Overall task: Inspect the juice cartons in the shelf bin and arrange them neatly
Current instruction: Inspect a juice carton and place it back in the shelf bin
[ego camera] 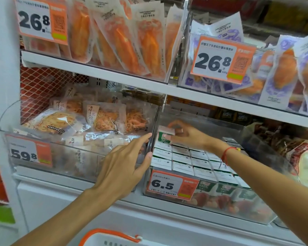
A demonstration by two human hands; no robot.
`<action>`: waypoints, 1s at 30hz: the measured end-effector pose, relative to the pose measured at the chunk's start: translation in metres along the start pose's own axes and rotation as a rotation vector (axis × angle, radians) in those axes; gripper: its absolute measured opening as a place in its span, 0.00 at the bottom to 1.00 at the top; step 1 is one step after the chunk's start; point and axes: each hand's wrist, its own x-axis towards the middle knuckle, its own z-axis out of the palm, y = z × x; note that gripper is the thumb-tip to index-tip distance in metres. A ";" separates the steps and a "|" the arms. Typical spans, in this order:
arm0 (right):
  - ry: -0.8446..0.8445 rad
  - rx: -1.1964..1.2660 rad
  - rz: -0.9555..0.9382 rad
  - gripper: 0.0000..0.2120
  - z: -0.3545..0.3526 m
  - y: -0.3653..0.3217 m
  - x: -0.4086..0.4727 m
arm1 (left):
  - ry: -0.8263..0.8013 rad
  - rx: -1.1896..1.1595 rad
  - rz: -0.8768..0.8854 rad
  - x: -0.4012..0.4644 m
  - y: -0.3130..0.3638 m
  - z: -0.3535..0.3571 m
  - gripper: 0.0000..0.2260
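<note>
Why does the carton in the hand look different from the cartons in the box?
The held carton is lifted up, pinched by the right hand; the packed cartons sit low in tidy rows. The held carton shows its green side; the packed cartons show mostly white tops. They look like the same kind.

Right hand [187, 135] pinches raised juice carton [164, 135] above packed rows in clear bin [212, 121]; left hand [124, 162] at bin corner.
</note>
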 end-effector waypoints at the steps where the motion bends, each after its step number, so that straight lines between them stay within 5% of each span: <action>1: 0.001 -0.048 -0.014 0.17 0.006 0.004 0.001 | 0.001 -0.001 0.002 0.000 0.000 0.000 0.23; 11: 0.107 -0.486 -0.133 0.19 0.023 0.026 0.000 | 0.017 0.001 0.004 0.000 0.000 0.001 0.22; 18: 0.109 -0.289 0.039 0.15 0.000 0.017 0.033 | 0.034 -0.005 0.015 0.000 -0.001 0.003 0.24; 30: -0.148 -0.579 0.085 0.20 -0.018 0.001 0.061 | 0.036 0.030 0.002 0.003 -0.003 0.004 0.22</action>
